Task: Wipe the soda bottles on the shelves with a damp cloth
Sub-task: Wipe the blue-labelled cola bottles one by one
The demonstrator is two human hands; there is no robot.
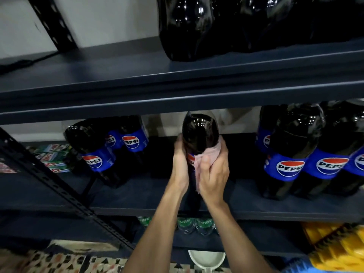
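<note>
A large dark Pepsi bottle (pixel 200 134) stands at the middle of the dark blue shelf (pixel 137 194). My left hand (pixel 180 164) grips its left side. My right hand (pixel 213 170) holds a pale pink cloth (pixel 208 154) wrapped against the bottle's right side, over the label. The cloth and both hands hide most of the label. Three more Pepsi bottles (pixel 102 152) stand at the left of the same shelf, and several (pixel 295 154) crowd the right.
Dark bottles (pixel 189 26) stand on the upper shelf (pixel 118 75). Green-capped bottles (pixel 195 225) sit on the lower shelf. A white bowl (pixel 206 259) rests on the patterned floor. A perforated black upright (pixel 59 190) slants at left. Yellow packs (pixel 334 245) lie at the lower right.
</note>
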